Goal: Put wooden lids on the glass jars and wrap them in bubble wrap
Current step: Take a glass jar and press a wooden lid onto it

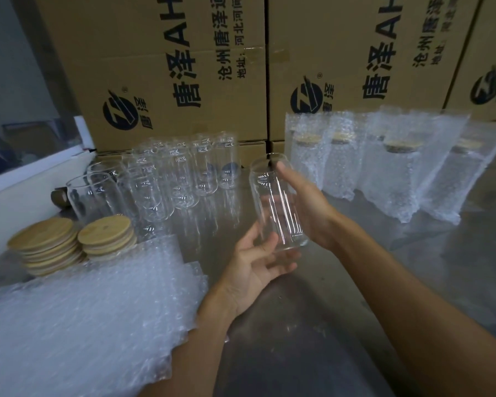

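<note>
A person holds a lidless glass jar [278, 204] above a grey table [312, 325], near the centre of the frame. The right hand [307, 207] wraps round the jar's side, fingers reaching toward its rim; the left hand [258, 267] cups the base from below with loosely bent fingers. At ten o'clock from the jar stands a cluster of bare jars [166, 179]; at nine o'clock, two stacks of wooden lids [72, 245]. Bubble wrap sheets [83, 319] lie at seven o'clock. Wrapped, lidded jars [384, 164] line up at two o'clock before cardboard cartons [184, 67].
</note>
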Demonstrator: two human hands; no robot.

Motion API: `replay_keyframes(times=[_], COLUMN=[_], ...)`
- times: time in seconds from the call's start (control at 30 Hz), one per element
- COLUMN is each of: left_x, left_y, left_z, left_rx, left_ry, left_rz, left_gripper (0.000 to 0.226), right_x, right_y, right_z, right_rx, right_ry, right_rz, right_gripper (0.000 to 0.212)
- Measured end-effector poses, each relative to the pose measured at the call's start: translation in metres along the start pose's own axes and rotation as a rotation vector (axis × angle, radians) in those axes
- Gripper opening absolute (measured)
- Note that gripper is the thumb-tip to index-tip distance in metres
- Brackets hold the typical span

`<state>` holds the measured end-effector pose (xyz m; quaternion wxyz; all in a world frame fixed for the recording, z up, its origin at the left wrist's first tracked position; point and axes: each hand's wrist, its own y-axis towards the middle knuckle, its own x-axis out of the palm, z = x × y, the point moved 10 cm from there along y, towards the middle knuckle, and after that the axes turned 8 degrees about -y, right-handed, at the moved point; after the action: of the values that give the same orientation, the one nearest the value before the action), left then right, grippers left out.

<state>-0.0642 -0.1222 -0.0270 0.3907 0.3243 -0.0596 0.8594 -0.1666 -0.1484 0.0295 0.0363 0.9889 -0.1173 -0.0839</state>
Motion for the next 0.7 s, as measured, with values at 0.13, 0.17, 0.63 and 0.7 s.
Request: replay_keyframes(times=[0.13, 0.17, 0.63, 0.7], left_x=[-0.001, -0.003, -0.021, -0.022], left_y=[0.001, 0.002, 0.002, 0.003], left_z=[-0.006, -0.007, -0.005, -0.003], left_rx=[-0.025, -0.009, 0.034, 0.074], left_ry=[-0.108, -0.087, -0.046, -0.02], left_rz=[0.04, 0.083, 0.279, 0.308], left_gripper=[0.049, 0.051, 0.064, 0.065], right_x=[-0.001, -0.003, 0.002, 0.004], right_y=[-0.003, -0.004, -0.006, -0.009], right_z=[0.003, 0.002, -0.005, -0.005], right_rx=[0.034, 0.009, -0.056, -0.077], right_ry=[-0.016, -0.057, 0.014, -0.009], right_rz=[0.003, 0.06, 0.195, 0.235], right_gripper=[0.076, 0.073, 0.072, 0.066])
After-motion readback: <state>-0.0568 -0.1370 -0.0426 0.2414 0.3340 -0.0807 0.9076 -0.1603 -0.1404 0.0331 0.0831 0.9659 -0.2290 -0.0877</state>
